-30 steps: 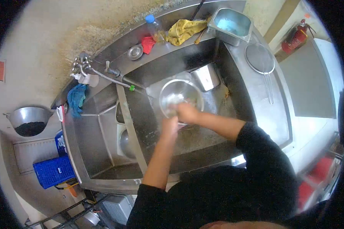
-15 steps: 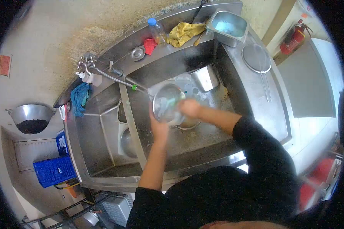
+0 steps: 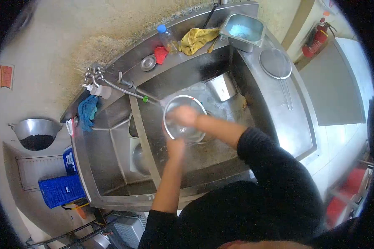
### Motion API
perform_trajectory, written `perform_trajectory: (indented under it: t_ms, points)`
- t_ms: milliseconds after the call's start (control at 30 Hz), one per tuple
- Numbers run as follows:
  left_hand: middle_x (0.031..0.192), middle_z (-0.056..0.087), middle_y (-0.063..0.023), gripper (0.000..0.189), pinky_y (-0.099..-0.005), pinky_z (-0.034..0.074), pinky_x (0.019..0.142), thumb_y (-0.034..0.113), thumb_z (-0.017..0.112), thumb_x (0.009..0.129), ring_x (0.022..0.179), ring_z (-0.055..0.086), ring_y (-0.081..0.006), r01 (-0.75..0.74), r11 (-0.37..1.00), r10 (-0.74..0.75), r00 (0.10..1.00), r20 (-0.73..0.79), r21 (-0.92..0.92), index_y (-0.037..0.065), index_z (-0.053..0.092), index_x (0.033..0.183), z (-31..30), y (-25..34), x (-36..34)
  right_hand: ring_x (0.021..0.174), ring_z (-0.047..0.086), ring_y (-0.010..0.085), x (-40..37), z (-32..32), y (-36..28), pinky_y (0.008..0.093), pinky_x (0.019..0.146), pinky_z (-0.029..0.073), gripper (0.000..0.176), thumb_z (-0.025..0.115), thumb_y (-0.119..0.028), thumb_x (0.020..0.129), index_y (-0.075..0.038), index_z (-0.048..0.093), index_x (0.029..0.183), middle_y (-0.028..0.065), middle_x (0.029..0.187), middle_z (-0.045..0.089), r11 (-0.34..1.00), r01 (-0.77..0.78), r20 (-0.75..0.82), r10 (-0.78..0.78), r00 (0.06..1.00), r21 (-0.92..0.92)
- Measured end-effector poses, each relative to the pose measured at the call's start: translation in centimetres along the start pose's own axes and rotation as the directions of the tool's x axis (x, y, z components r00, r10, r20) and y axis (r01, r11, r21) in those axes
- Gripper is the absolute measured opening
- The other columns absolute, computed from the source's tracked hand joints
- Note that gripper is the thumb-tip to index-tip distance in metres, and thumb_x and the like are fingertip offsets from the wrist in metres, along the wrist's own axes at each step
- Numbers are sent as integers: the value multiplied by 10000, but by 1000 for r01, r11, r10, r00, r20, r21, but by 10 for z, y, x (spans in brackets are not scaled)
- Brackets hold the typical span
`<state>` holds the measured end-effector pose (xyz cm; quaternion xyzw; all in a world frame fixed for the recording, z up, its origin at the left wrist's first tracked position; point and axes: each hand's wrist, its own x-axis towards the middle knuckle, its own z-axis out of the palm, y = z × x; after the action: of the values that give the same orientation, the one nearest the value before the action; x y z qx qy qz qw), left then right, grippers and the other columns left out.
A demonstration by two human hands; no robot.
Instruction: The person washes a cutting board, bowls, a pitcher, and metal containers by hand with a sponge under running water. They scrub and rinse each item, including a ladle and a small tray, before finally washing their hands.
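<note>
Over the right-hand basin, my left hand (image 3: 175,146) grips the near left side of a round, pale-rimmed container (image 3: 190,133), its mouth tipped towards me. Inside that mouth is my right hand (image 3: 184,116), blurred by motion, so its fingers and anything in them cannot be made out. A flexible tap hose (image 3: 126,91) with a green tip (image 3: 145,99) points at the container's far left edge. Behind the container, a rectangular steel pan (image 3: 222,87) lies in the wet basin.
A metal divider (image 3: 143,137) separates the two basins. Along the back ledge are a round lid (image 3: 148,63), red cloth (image 3: 161,54), capped bottle (image 3: 168,39) and yellow cloth (image 3: 197,40). To the right sit a deep steel pan (image 3: 242,33) and a strainer (image 3: 275,63).
My right hand has moved left, from the container's right side to inside its mouth. The pale, greenish blur seen there before no longer shows. My left hand stays on the container.
</note>
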<state>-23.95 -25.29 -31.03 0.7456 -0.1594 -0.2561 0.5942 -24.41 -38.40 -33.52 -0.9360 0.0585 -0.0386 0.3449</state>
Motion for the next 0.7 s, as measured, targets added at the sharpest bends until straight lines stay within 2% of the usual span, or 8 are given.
perform_trajectory:
  t_ms: [133, 200, 333, 400, 500, 533, 600, 700]
  points:
    - [1244, 391, -133, 721, -288, 361, 903, -106, 429, 691, 1116, 415, -235, 86, 996, -85, 994, -70, 13, 122, 205, 1337, -5, 43, -11, 846, 599, 259, -1, 7, 21, 354, 771, 466, 272, 551, -161, 704, -103, 595, 965, 143, 916, 607, 949, 57, -168, -114, 979, -310]
    - [1242, 392, -134, 698, -299, 334, 932, -110, 414, 686, 1118, 415, -229, 51, 998, -54, 995, -85, -31, 92, 226, 1327, -2, 39, -7, 863, 591, 293, -13, 20, 9, 371, 783, 463, 262, 519, -178, 731, -96, 599, 967, 159, 986, 594, 883, -465, 203, 468, 860, -68]
    - [1243, 419, -158, 688, -333, 339, 948, -106, 402, 703, 1125, 434, -255, -21, 995, 28, 997, -73, 98, 82, 221, 1340, -18, -37, 12, 924, 575, 277, -48, 8, 37, 384, 800, 450, 267, 503, -190, 763, -73, 596, 985, 158, 1070, 570, 964, -226, 295, 177, 939, 140]
    - [1294, 372, -190, 696, -356, 316, 978, -90, 425, 685, 1171, 398, -295, 97, 986, -81, 990, -113, 138, 103, 265, 1334, -8, 7, -6, 863, 564, 189, -67, -65, 44, 318, 746, 452, 273, 517, -155, 773, -52, 559, 1023, 96, 905, 607, 704, -493, 200, 460, 865, 511]
    - [1351, 262, -188, 760, -340, 262, 1012, -154, 375, 645, 1240, 303, -281, -238, 913, 259, 966, -20, 333, 89, 224, 1349, -17, -8, -1, 759, 544, 147, -76, -155, 99, 306, 698, 457, 170, 526, -126, 775, -79, 559, 935, 33, 830, 569, 574, -58, -269, 468, 842, 817]
    - [1363, 239, -195, 767, -345, 259, 1013, -154, 366, 640, 1256, 274, -294, -294, 811, 325, 945, 27, 505, 98, 227, 1350, -19, -2, -6, 772, 570, 156, -73, -186, 106, 302, 696, 464, 216, 505, -154, 775, -56, 584, 950, 74, 845, 603, 666, 46, -486, 494, 721, 744]
    - [1376, 217, -201, 774, -349, 256, 1014, -155, 358, 635, 1273, 245, -306, -334, 675, 379, 922, 79, 657, 107, 229, 1352, -18, 7, -10, 745, 603, 198, -66, -251, 104, 331, 692, 476, 244, 525, -174, 756, -44, 582, 954, 94, 821, 630, 886, -299, -729, 463, 505, 356]
    - [1377, 209, -214, 766, -352, 251, 1018, -145, 324, 629, 1284, 219, -314, -334, 676, 404, 913, 48, 657, 104, 240, 1349, -11, 8, -7, 800, 607, 289, -29, -288, 176, 379, 741, 473, 292, 552, -229, 730, -84, 590, 981, 131, 877, 632, 663, -722, -603, 499, 623, -197]
